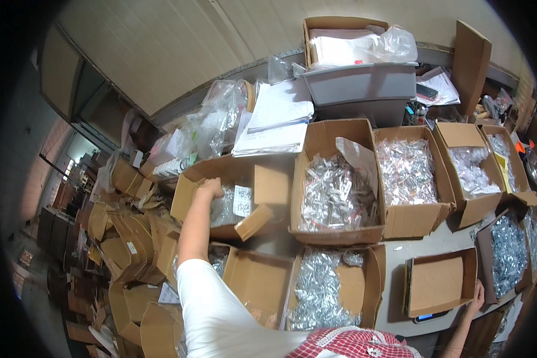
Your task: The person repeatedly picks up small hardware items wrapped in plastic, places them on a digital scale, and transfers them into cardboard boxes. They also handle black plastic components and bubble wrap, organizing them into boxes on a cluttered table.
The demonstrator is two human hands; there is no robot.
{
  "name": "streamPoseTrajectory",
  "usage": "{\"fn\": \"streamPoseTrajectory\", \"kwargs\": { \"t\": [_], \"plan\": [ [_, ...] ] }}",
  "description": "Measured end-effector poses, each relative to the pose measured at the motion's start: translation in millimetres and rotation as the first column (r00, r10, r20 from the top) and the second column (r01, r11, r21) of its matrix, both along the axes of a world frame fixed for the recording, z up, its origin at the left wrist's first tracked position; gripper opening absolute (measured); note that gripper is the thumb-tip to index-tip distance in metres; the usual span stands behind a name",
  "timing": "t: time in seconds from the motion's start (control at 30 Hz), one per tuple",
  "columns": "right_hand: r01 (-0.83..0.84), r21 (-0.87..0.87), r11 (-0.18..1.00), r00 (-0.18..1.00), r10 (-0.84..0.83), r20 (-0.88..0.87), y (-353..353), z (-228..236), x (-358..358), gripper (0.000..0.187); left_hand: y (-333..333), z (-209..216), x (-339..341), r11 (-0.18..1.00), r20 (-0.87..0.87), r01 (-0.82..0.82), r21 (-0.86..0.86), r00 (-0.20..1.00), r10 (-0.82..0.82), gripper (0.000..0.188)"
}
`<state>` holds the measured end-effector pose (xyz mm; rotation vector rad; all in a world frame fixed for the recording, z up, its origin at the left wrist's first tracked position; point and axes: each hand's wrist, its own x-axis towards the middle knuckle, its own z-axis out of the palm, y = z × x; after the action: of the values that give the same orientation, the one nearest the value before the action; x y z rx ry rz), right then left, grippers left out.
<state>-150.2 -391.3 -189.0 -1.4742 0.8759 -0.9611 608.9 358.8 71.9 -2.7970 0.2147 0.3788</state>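
Illegible dark writing on a white label (pixel 243 201)

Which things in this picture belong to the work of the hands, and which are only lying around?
Seemingly in the work:
left hand
open carton at that hand
clear bags inside it
right hand
small open box beside it

Apparently just lying around:
stacked papers
grey bin
brown board

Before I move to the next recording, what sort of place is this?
Probably a workshop for sorting or packing small parts: several open brown cardboard boxes hold heaps of small shiny silver-coloured pieces, and stacked white paper sheets with writing lie behind them.
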Motion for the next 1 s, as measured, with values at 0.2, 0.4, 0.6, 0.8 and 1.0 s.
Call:
{"fn": "streamPoseTrajectory", "kwargs": {
  "t": [0.2, 0.4, 0.6, 0.8, 1.0],
  "plan": [
    [0.068, -0.054, 0.996, 0.989, -0.075, -0.127, -7, -9, 4, 0.029, 6, -46, 17, 0.909, -0.129, -0.305, -0.284, 0.952, 0.279, 0.031],
    [0.028, -0.135, 0.99, 0.971, -0.06, -0.233, -8, -8, 7, 0.025, 26, -4, -5, 0.383, 0.083, -0.067, -0.921, 0.928, 0.363, 0.012],
    [0.069, -0.344, 0.936, 0.922, -0.192, -0.337, -3, -1, 15, 0.027, -74, 114, -78, -0.487, 0.01, 0.123, -0.865, 0.973, 0.229, 0.021],
    [0.099, -0.482, 0.87, 0.853, -0.324, -0.409, 18, 18, 30, 0.023, -259, 131, -152, 0.327, -0.446, -0.334, -0.884, 0.813, -0.375, 0.039],
    [-0.068, -0.51, 0.857, 0.919, -0.145, -0.367, 35, 51, 28, 0.014, -382, -17, -120, 0.875, -0.208, 0.305, -0.377, 0.892, -0.4, 0.045]
  ]
}}
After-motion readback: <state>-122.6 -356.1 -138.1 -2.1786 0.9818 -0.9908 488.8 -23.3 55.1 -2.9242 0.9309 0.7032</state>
